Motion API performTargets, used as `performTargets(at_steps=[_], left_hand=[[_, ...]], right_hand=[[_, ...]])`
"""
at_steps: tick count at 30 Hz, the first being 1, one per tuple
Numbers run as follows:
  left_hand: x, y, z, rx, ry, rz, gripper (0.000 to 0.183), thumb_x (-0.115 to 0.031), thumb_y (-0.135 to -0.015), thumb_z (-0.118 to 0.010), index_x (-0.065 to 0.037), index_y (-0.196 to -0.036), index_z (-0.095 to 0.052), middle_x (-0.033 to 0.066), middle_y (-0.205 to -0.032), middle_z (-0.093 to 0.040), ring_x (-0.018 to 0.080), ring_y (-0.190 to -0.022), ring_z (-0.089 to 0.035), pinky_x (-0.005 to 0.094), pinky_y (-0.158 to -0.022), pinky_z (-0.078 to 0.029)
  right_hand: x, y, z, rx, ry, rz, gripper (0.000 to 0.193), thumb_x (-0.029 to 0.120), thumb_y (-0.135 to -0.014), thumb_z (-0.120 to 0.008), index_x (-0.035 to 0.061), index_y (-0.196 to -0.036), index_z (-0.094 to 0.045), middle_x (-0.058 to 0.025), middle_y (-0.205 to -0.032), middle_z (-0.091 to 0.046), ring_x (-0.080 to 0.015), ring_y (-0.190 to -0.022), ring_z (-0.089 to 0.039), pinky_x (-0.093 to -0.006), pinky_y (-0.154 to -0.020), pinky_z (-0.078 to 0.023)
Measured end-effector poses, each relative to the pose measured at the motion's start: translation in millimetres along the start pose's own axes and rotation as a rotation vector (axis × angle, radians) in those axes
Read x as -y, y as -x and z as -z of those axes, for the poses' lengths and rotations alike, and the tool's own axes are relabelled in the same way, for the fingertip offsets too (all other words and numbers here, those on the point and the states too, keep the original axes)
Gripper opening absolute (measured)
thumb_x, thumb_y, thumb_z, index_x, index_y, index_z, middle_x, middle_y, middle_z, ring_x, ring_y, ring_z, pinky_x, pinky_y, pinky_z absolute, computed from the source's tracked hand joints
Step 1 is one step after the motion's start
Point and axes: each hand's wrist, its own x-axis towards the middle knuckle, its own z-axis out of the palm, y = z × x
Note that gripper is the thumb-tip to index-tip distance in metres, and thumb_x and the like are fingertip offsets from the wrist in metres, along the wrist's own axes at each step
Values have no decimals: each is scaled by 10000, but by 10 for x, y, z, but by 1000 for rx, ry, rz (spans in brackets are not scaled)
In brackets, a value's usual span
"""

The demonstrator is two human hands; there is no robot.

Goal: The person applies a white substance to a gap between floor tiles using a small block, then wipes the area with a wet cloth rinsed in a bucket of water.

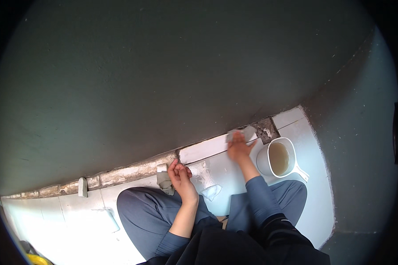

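My right hand [239,148] presses a damp-looking grey cloth [249,132] onto the white skirting tile [203,150] at the foot of the dark wall. Its fingers partly cover the cloth, and the thumb sticks out to the right. My left hand [181,177] is raised above my knee, its fingers loosely curled and apart, with nothing visible in them. Just left of it, a grey-green cloth [166,182] lies bunched against the bare skirting. A white dipper [261,162] of cloudy brownish water stands right of my right hand, its handle pointing to the lower right.
Bare rough patches show along the skirting [128,173] and beside the dipper [266,130]. A pale upright block [82,187] leans there. A whitish crumpled piece [211,192] and a flat tile-like piece [112,221] lie on the white floor. Something yellow [39,259] shows lower left.
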Motion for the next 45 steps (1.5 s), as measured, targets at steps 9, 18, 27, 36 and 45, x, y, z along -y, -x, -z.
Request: performTargets(at_steps=[9,18,27,36,45], left_hand=[[34,-2,19,14,7,35,274,-41,-885,-428,-52,-1159,-422,-12,-855,-470,75,-710,-442,199,-591,-352],[146,77,-9,137,-81,42,258,-67,-898,-450,-43,-1154,-426,-4,-850,-457,81,-694,-441,204,-584,-357],[125,68,-48,80,-44,82,256,-23,-882,-415,-30,-1137,-423,15,-816,-444,86,-679,-434,208,-583,-366],[9,53,-40,66,-71,-32,269,-19,-877,-416,-25,-1145,-420,16,-815,-448,86,-683,-435,204,-589,-370],[-96,74,-13,101,-151,-187,263,-21,-886,-407,-10,-1149,-418,10,-833,-442,80,-693,-429,200,-598,-366]], right_hand=[[-118,-207,157,8,-136,-220,584,349,-908,-220,110,-1426,-98,26,-1498,-19,-176,-1373,-85,-704,-977,-4],[81,182,-10,0,-161,32,564,350,-914,-226,124,-1423,-133,20,-1498,-38,-173,-1372,-88,-720,-966,-17],[-218,-279,149,-16,-96,-253,572,336,-914,-216,114,-1426,-91,0,-1500,-13,-192,-1373,-89,-700,-978,-48],[797,477,-89,-15,127,75,580,348,-932,-234,16,-1401,-156,-131,-1479,-112,-294,-1344,-195,-560,-1062,-57],[1405,750,-272,-265,-192,403,277,186,-812,-479,30,-948,-664,-228,-1119,-575,-297,-928,-620,-430,-867,-427]])
